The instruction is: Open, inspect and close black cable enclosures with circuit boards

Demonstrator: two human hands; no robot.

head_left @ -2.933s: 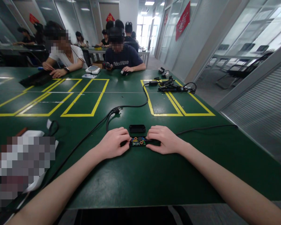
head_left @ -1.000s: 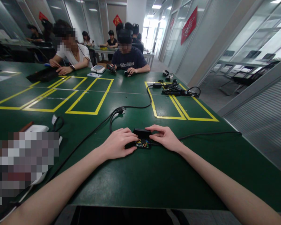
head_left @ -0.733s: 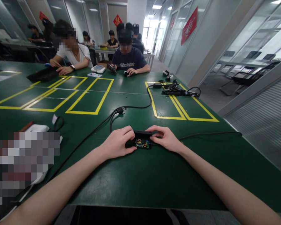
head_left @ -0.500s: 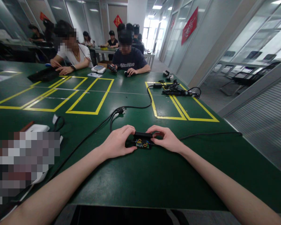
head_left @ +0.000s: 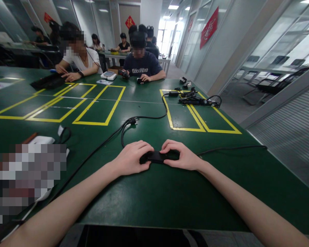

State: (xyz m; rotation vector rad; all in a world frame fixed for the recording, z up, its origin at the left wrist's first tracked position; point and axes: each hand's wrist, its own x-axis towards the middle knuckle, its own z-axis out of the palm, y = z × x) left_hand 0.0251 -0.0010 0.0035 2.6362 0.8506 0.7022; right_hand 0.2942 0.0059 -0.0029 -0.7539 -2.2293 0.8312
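Between my hands a small black power adapter (head_left: 156,157) lies on the green table, its black cover now over the circuit board, which is hidden. My left hand (head_left: 132,157) grips the left end, thumb at the near edge and fingers over the far edge. On the right end, my right hand (head_left: 181,155) pinches the case between thumb and fingers in the same way. A black cable (head_left: 231,147) runs from behind my right hand toward the table's right edge.
A black cord with a plug (head_left: 132,121) winds across the green table (head_left: 149,206). Yellow tape outlines (head_left: 99,105) mark it farther back. Several black adapters and cables (head_left: 195,99) lie at the back right. Two people sit opposite, one holding a power screwdriver (head_left: 124,73). Pixelated items lie at left.
The black cover, held tilted up at the far side of the exposed circuit board, has come down flat over it. My right hand's thumb has shifted slightly inward to the near edge.
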